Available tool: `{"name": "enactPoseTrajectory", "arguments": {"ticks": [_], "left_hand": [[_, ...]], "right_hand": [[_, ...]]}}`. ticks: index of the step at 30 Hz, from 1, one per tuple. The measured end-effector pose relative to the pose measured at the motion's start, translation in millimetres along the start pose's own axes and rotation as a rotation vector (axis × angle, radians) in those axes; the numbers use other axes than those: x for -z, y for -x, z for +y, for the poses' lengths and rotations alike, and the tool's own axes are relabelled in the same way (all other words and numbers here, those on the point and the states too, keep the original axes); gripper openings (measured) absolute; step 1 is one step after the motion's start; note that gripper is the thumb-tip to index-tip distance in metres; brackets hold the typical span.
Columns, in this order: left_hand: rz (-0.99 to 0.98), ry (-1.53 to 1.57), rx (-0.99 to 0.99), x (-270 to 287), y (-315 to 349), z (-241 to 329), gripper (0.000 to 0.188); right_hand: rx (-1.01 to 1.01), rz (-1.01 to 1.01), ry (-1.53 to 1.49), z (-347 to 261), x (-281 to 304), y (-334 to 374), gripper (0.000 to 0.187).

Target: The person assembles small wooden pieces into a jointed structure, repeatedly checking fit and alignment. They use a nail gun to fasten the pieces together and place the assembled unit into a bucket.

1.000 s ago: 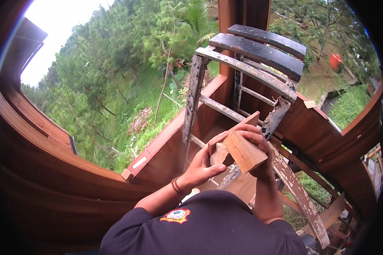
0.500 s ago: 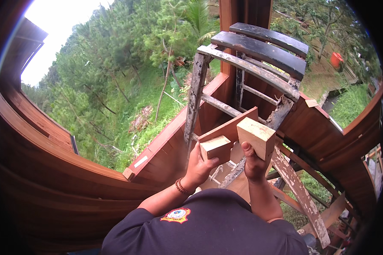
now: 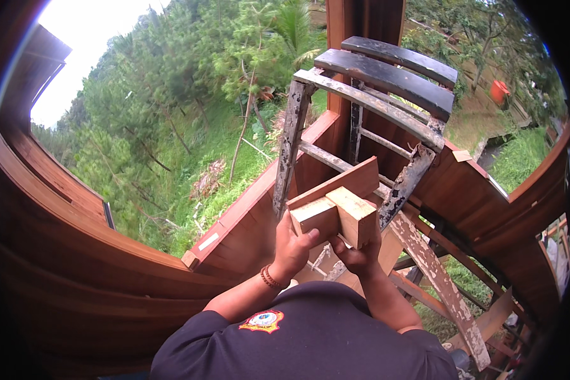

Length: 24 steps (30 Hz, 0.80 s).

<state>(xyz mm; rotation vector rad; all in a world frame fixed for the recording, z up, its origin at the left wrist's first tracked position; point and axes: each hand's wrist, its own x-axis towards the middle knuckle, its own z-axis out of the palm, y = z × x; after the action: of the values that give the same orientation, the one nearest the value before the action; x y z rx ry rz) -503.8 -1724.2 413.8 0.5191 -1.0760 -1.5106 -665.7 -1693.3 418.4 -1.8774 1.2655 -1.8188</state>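
My left hand [image 3: 290, 246] is closed around a small wooden block [image 3: 318, 220] with a pale top. A thin reddish-brown board [image 3: 335, 183] slants up along the far side of that block and moves with it; whether it is fixed to the block I cannot tell. In my right hand [image 3: 361, 256] is a second, thicker pale wooden block [image 3: 356, 215]. Its left side sits against the right end of the first block, and its far end meets the board. Fingers under both blocks are partly hidden.
Beyond my hands stands a worn metal ladder [image 3: 291, 136] with black curved top slats [image 3: 386, 73]. A paint-spotted plank [image 3: 440, 285] slopes down at right. Reddish wooden wall panels [image 3: 234, 234] surround me, with a green slope [image 3: 196, 139] outside.
My right hand has moved left and down, bringing its block from apart to against the left block and board. My left hand and its pieces have shifted slightly left.
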Motion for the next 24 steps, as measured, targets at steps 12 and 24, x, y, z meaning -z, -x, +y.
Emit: {"name": "enactPoseTrajectory", "arguments": {"ticks": [12, 24], "left_hand": [[-0.025, -0.08, 0.083, 10.0, 1.9, 7.3, 0.069], [-0.122, 0.029, 0.205, 13.7, 9.9, 6.2, 0.075]], "right_hand": [[0.3, -0.107, 0.258, 9.4, 28.9, -20.6, 0.052], [0.423, -0.233, 0.292, 3.2, 39.9, -30.9, 0.064]]}}
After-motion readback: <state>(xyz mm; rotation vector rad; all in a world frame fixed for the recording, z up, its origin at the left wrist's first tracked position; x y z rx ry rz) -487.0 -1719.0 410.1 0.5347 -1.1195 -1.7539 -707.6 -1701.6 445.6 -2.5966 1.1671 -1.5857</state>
